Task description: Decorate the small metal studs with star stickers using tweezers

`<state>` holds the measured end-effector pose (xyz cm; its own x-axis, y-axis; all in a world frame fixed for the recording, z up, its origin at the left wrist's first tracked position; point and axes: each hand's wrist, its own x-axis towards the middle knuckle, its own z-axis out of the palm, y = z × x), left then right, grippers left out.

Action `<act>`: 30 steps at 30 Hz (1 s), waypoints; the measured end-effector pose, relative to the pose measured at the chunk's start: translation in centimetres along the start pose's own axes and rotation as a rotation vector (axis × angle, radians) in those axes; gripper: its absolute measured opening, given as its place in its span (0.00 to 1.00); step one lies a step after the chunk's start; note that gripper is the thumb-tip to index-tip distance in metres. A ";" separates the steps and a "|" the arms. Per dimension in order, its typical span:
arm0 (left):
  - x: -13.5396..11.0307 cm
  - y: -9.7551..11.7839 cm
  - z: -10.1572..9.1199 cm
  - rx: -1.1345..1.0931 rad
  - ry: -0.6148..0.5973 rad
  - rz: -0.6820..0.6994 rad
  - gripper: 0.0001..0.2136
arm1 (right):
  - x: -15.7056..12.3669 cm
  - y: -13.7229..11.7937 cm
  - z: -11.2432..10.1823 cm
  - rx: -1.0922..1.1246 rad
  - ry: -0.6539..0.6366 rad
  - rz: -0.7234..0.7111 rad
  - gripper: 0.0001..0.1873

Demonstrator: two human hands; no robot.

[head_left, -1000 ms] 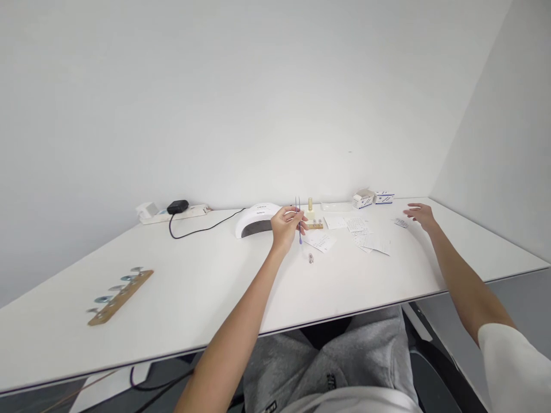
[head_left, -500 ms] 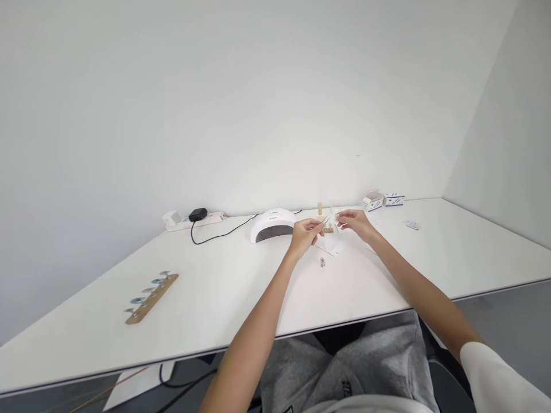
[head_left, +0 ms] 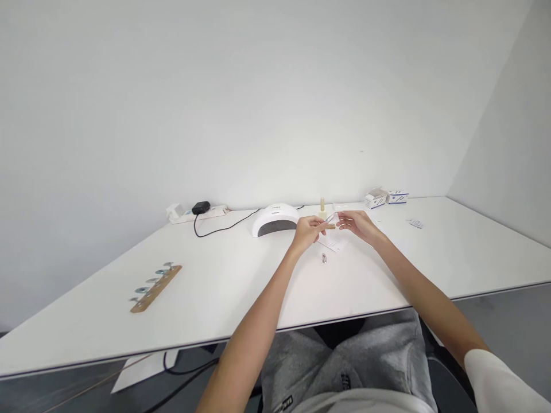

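Note:
My left hand is closed around thin tweezers whose tips point right. My right hand hovers just beyond those tips with its fingers pinched on something too small to make out. Both hands hang over white sticker sheets on the white table. A small wooden strip lies between the hands, and a little metal piece rests on the table just in front of them. A small pale bottle stands behind them.
A white nail lamp sits left of the hands, its cable running to a power strip by the wall. A wooden bar with several metal discs lies far left. Two small boxes and a packet lie at the right.
My right hand came in from the far right of the table to meet my left hand. The tweezers swung from upright to pointing right. The camera view shifted slightly.

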<state>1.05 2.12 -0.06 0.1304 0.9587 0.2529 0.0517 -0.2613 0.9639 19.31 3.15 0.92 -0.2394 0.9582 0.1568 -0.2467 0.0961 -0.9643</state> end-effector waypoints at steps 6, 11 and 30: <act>-0.2 0.2 -0.1 0.002 -0.036 -0.012 0.14 | 0.0 -0.1 -0.8 -0.047 -0.085 -0.021 0.08; -0.3 0.4 -0.1 -0.006 -0.069 -0.024 0.14 | 0.0 0.0 -1.3 -0.086 -0.115 -0.047 0.12; -0.3 -0.2 0.4 0.055 -0.076 0.012 0.13 | 0.9 2.6 0.3 -0.624 0.219 -0.310 0.06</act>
<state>1.36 1.89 -0.38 0.2056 0.9448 0.2549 0.1035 -0.2800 0.9544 18.21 4.15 -1.45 -0.0358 0.8878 0.4588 0.3244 0.4445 -0.8350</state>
